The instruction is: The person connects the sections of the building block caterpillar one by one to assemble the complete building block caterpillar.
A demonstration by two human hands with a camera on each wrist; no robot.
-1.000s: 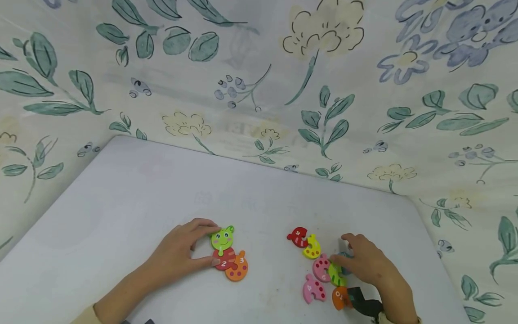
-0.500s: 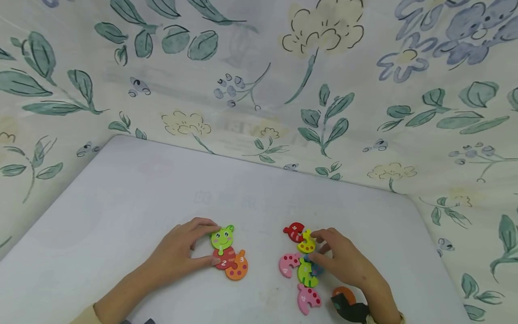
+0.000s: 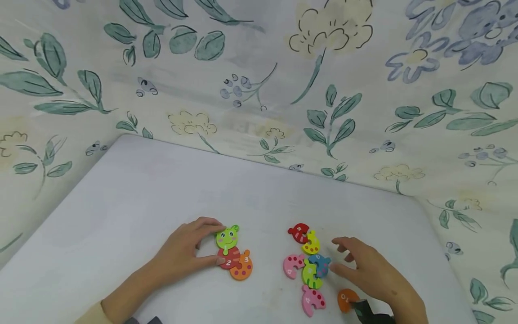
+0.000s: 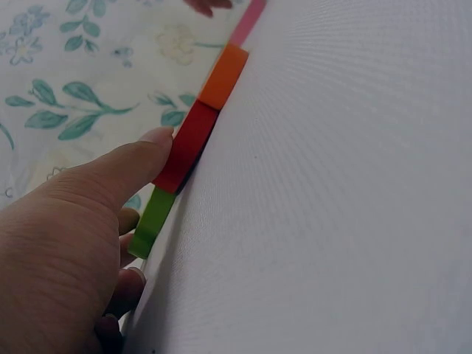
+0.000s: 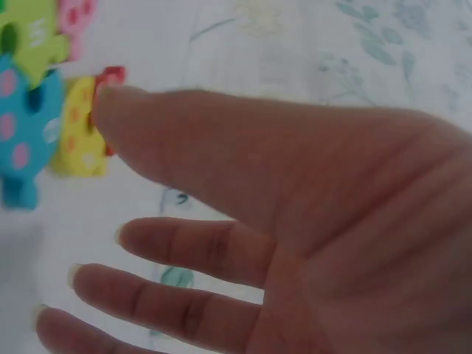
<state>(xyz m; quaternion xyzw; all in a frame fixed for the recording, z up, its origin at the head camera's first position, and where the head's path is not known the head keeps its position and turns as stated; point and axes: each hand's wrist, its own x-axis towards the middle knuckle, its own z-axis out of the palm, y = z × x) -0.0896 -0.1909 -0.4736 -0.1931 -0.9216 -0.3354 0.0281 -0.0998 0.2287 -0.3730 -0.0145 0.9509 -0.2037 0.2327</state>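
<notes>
A green caterpillar head (image 3: 227,237) is joined to a red piece marked 2 (image 3: 228,260) and an orange piece marked 3 (image 3: 243,269) on the white table (image 3: 133,198). My left hand (image 3: 218,244) pinches this chain, a finger on the head and the thumb on the red piece. The left wrist view shows the thumb (image 4: 147,158) against the red piece's (image 4: 188,144) edge. My right hand (image 3: 335,254) hovers open with fingers spread, just right of a blue piece (image 3: 321,264). The right wrist view shows its bare palm (image 5: 110,166).
Loose pieces lie left of the right hand: red (image 3: 298,231), yellow (image 3: 311,245), pink (image 3: 292,264), lime (image 3: 309,275), another pink marked 4 (image 3: 312,300) and orange (image 3: 346,299). Flowered cloth walls (image 3: 259,90) close in the table's back and sides.
My right hand slid the pink and lime pieces leftward, then let go and drew back right, uncovering the blue piece. The left hand and its chain stayed put.
</notes>
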